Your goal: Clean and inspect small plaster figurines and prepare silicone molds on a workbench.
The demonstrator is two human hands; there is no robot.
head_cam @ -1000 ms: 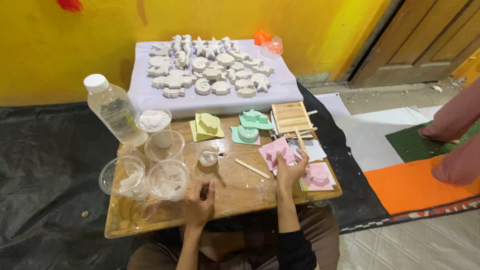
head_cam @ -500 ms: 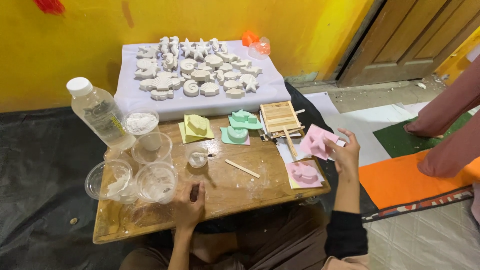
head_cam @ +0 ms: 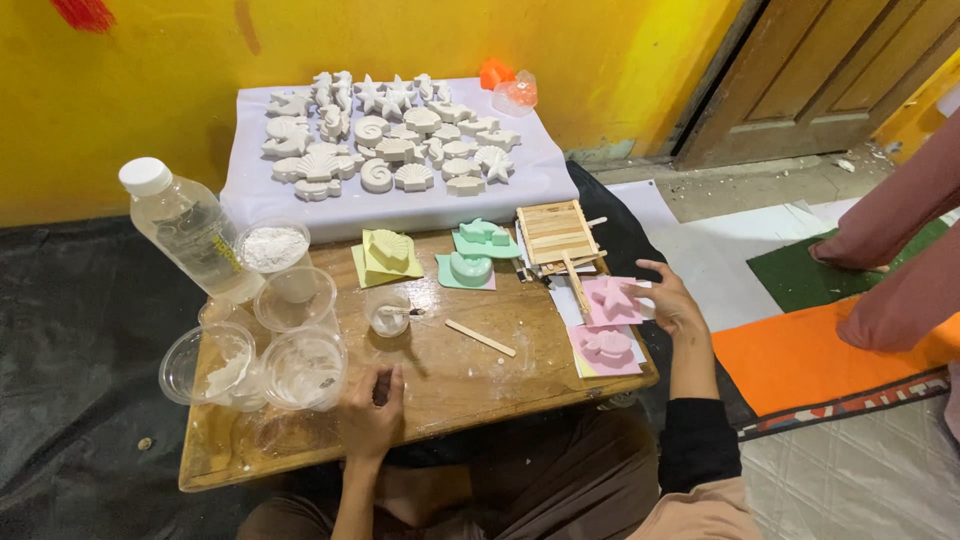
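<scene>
Holding the pink star mould [head_cam: 612,298] at the desk's [head_cam: 450,385] right edge, the right hand [head_cam: 668,300] pinches its side; keeping it level and supported underneath would serve best. The left hand [head_cam: 372,408] rests at the near edge, fingers curled around something small and dark.

Bright even light, soft shadows, wide-angle distortion.

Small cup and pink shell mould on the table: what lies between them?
A flat wooden stick, seen in the head view, between small cup and pink shell mould.
</scene>
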